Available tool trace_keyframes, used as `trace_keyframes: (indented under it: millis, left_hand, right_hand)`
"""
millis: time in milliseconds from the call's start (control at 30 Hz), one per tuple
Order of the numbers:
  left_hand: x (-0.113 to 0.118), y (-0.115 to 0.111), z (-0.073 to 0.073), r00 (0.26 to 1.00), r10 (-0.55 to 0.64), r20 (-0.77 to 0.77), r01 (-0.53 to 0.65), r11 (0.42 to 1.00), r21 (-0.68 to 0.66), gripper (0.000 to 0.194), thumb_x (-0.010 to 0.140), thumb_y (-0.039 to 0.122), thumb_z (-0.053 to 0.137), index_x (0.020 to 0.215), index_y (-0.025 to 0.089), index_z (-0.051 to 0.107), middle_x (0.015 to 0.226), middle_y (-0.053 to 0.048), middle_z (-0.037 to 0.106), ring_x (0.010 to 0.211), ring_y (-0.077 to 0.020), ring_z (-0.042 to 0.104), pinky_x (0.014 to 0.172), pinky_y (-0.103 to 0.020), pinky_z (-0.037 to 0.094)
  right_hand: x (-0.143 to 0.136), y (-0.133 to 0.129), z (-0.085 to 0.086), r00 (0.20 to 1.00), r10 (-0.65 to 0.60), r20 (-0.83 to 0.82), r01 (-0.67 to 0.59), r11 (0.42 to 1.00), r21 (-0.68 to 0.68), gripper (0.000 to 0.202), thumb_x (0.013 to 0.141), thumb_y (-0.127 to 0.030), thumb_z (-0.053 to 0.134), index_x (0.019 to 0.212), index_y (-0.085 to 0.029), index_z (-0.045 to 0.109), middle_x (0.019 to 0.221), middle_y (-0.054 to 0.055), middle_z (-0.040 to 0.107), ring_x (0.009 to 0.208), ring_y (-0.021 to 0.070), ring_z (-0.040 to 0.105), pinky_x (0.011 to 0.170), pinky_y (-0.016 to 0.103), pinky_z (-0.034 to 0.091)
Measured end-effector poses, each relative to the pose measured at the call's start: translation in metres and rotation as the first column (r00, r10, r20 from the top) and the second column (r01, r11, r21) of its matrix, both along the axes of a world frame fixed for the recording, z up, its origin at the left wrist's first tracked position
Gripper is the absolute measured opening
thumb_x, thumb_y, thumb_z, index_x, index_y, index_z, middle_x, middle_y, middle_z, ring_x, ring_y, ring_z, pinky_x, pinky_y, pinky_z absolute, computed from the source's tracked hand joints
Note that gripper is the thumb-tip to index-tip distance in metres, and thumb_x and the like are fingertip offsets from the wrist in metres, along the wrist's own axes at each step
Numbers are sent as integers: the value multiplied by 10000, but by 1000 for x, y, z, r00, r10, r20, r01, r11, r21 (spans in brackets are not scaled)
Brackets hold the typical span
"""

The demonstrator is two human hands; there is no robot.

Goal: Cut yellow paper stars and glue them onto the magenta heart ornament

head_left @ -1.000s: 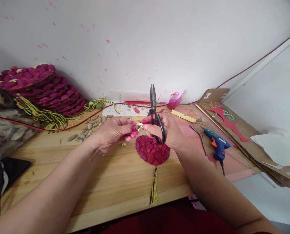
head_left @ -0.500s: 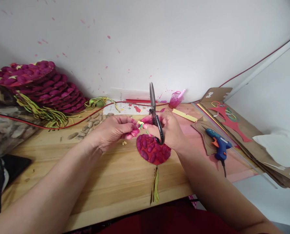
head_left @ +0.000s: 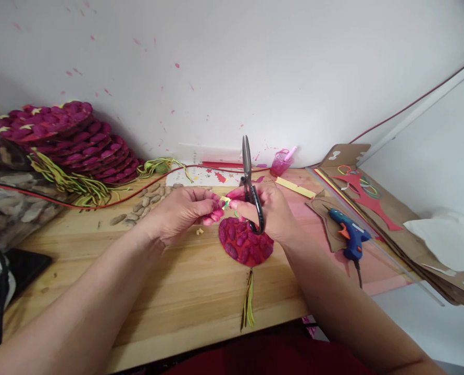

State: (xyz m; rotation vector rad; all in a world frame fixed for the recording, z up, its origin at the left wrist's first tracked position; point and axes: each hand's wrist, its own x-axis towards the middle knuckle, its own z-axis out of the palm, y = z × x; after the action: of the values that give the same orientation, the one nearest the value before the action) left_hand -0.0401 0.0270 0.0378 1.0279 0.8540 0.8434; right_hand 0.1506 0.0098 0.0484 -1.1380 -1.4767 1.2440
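Observation:
Fingertips of my left hand (head_left: 187,211) pinch one side of a small yellow paper piece (head_left: 226,200) with a bit of green at it. My right hand (head_left: 273,211) pinches the other side, its thumb and fingers closed. A pair of scissors (head_left: 246,156) with black handles also sits in my right hand, blades pointing up. Both sets of fingertips are stained pink. Below them on the table lies a round red disc (head_left: 245,250) covered in purple-painted peanut shells, partly hidden by my right hand. A yellow-green yarn tassel (head_left: 248,304) hangs from its near edge.
Stacked purple discs (head_left: 87,143) with tassels stand at the left. Loose peanuts (head_left: 148,200) lie behind my left hand, small yellow scraps (head_left: 199,231) before it. At right are a blue glue gun (head_left: 351,234), a yellow strip (head_left: 295,187), a pink cup (head_left: 281,162) and cardboard (head_left: 345,151).
The camera view has tilted slightly, so the background sits a little lower. Both hands keep their pinch on the yellow piece, and the scissors stay in my right hand.

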Motion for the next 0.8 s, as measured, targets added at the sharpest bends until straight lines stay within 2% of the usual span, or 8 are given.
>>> trace_keyframes:
  millis: [133,300,400,533,667,800]
  left_hand:
    - [1,-1,1,1000,15,2,-15,1000,-10,277,580,292,884,681,114,698,581,-23,646,514,-75,552,492,-173,445]
    - [0,-1,2,999,50,5,-50,999,-8,290,599,308,878,720,110,705,615,-24,653,552,-78,570,512,-165,460]
    - [0,-1,3,998,58,8,-58,998,-20,294,609,303,874,753,105,711,636,-27,661,561,-76,572,517,-162,467]
    - [1,-1,2,997,82,7,-82,996,-32,309,590,299,886,757,111,706,633,-27,665,560,-81,578,520,-168,473]
    - [1,-2,1,995,98,26,-97,995,-28,299,590,288,887,758,122,704,634,-24,669,570,-91,592,528,-180,479]
    - [2,-3,2,993,117,25,-117,993,1,281,609,284,875,759,122,702,650,-27,674,591,-97,604,544,-190,480]
  right_hand:
    - [-1,-2,1,999,-26,18,25,999,42,277,657,-284,814,890,-152,742,657,-5,649,485,84,501,423,203,380]
    - [-2,-1,-11,987,-142,80,115,953,282,225,665,-223,819,871,-180,737,703,-2,660,628,129,597,571,234,484]
    - [-5,-2,-17,984,-153,92,111,928,357,192,692,-186,797,870,-183,726,741,5,685,660,133,625,621,237,508]
    - [-7,-4,-18,982,-163,94,114,912,395,175,711,-191,779,873,-180,713,772,19,706,670,142,651,637,244,524]
    - [-7,-5,-19,966,-213,148,134,898,419,138,718,-208,769,829,-183,691,737,13,682,631,134,613,599,242,499]
    - [-7,-5,-22,956,-230,183,141,905,401,133,739,-219,747,853,-198,683,759,21,670,665,150,611,621,264,506]
